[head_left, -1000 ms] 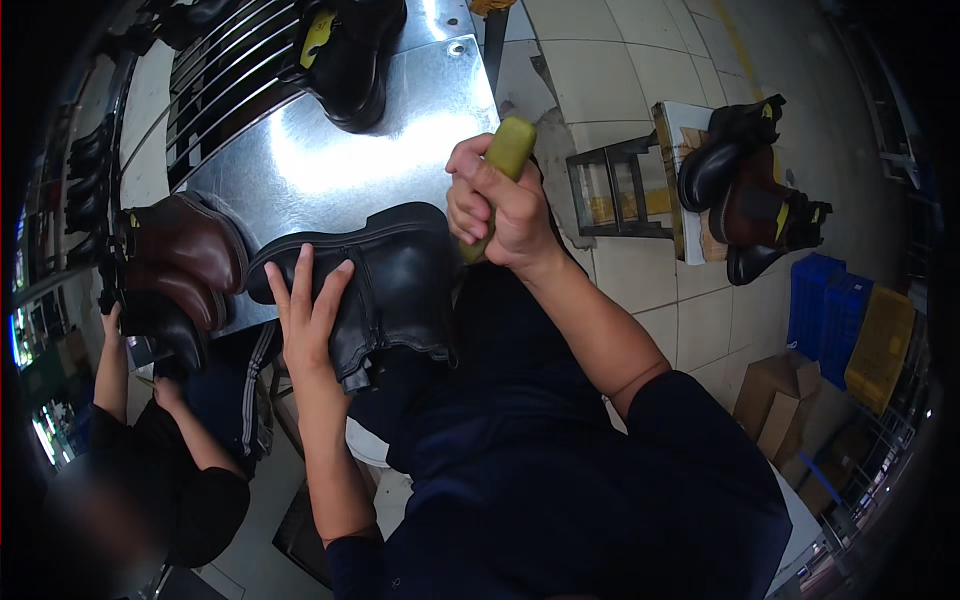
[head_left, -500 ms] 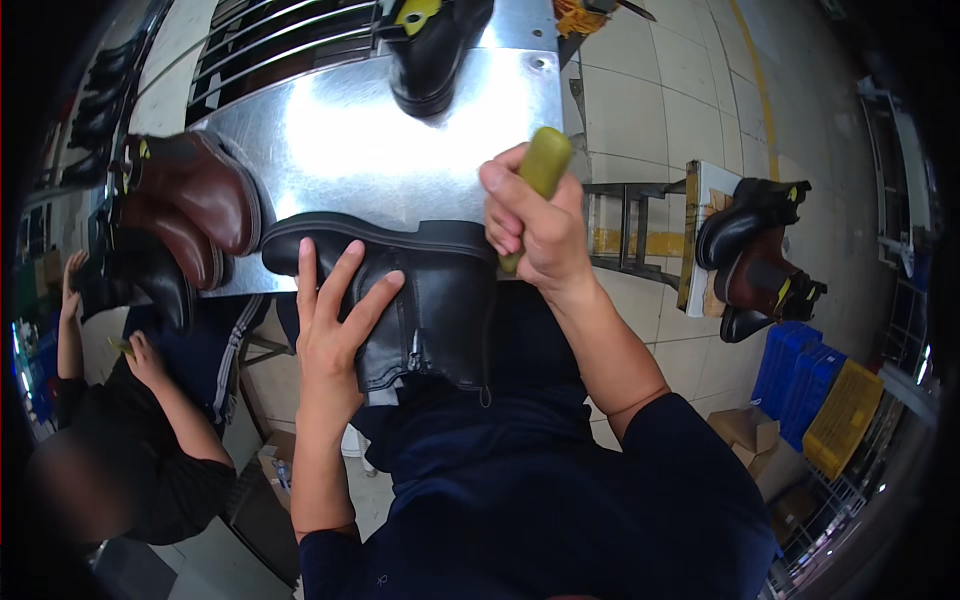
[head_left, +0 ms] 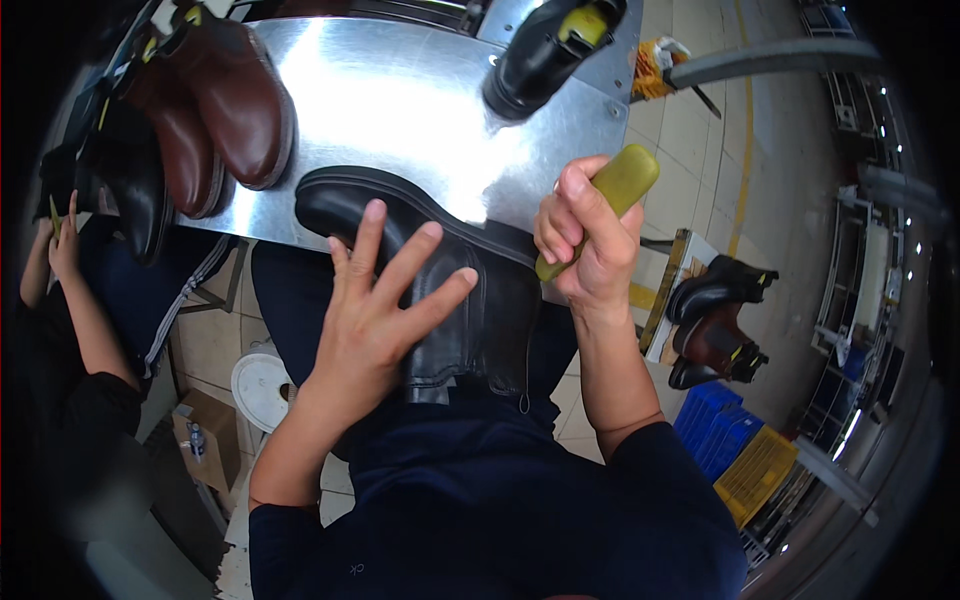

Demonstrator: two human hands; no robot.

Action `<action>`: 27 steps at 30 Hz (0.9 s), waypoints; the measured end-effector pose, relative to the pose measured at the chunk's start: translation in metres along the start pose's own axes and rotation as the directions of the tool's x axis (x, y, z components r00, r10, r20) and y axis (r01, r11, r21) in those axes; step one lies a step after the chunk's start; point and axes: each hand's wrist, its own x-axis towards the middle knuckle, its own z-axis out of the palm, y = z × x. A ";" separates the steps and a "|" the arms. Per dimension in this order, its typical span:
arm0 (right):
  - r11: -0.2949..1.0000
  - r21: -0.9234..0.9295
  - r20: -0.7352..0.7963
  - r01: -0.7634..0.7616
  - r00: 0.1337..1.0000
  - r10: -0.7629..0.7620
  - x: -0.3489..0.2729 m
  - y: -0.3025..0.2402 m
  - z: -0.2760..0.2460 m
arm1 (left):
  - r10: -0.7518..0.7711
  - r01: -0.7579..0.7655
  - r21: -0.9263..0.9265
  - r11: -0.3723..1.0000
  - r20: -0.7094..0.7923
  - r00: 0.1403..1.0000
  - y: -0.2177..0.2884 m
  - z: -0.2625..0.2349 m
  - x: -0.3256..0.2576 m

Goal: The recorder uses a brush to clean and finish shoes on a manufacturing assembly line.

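A black ankle boot [head_left: 440, 280] with a side seam lies on its side at the metal table's near edge, its sole turned away from me and its toe to the left. The shaft hangs toward my lap. My left hand [head_left: 385, 290] rests on the boot's upper with its fingers spread. Near the heel, my right hand [head_left: 597, 235] is closed around an oblong yellow-green bar [head_left: 628, 180], whose lower end is beside the heel. I cannot tell whether that end touches the boot.
Brown boots [head_left: 235, 110] and a black boot [head_left: 140, 185] stand at the table's left; another black boot [head_left: 540, 60] is on its far side. More boots sit on a stand [head_left: 665, 290] at right, above blue crates [head_left: 710, 425]. A co-worker's hand [head_left: 65, 245] is at far left.
The whole view has shifted and turned, so the table and boots sit differently in it. Both hands stay at the boot, and the bar is still in my right hand.
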 end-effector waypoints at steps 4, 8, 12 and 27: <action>0.997 -0.001 0.021 -0.082 0.996 0.082 0.018 0.007 0.033 | 0.035 -0.035 -0.004 0.999 -0.031 0.999 -0.004 0.006 -0.008; 0.984 -0.140 0.156 -0.111 0.979 0.133 0.039 0.023 0.071 | 0.048 -0.051 -0.048 0.998 -0.065 0.997 -0.006 0.005 -0.011; 0.984 -0.101 0.213 -0.148 0.963 0.167 0.056 0.029 0.102 | 0.089 -0.094 -0.102 0.990 -0.056 0.994 -0.009 -0.002 -0.012; 0.994 -0.101 0.379 -0.044 0.922 0.079 0.108 0.073 0.192 | 0.231 -0.234 -0.163 0.958 -0.039 0.972 -0.031 -0.010 -0.020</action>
